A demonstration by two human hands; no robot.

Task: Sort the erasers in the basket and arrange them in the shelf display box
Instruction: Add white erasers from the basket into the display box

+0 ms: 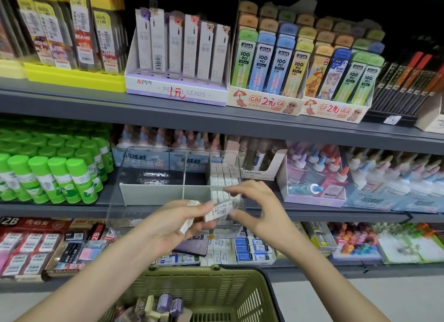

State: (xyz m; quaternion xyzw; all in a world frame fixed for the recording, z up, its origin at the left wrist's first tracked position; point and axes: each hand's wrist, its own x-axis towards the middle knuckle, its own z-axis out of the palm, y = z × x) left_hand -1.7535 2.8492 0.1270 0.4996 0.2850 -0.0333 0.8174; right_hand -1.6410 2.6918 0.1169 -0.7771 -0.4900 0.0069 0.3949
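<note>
The left hand (177,223) was held palm up in front of the middle shelf (312,213), its fingers curled round several white erasers (187,225), so it was closed on them. 1 of these, a barcoded eraser (219,211), stuck out to the right from the fingertips. The right hand (258,206) was just beside it with forefinger and thumb curved into a wide pinch. The thumb tip touched the far end of the barcoded eraser and the forefinger arched above it, but I could not tell whether that hand actually gripped it. Right behind both hands sat the clear display box (134,168), its near end jutting past the shelf's front edge. Dividers split the box, and the right-hand compartment held stacked erasers (224,175), white and packed in neat rows. Below the forearms stood the olive-green basket (216,283), with loose erasers (164,303) in purple and cream lying in its bottom. Green glue sticks (48,175) filled the shelf to the left of the box, and a pencil-lead box (177,91) stood on the shelf above.
</note>
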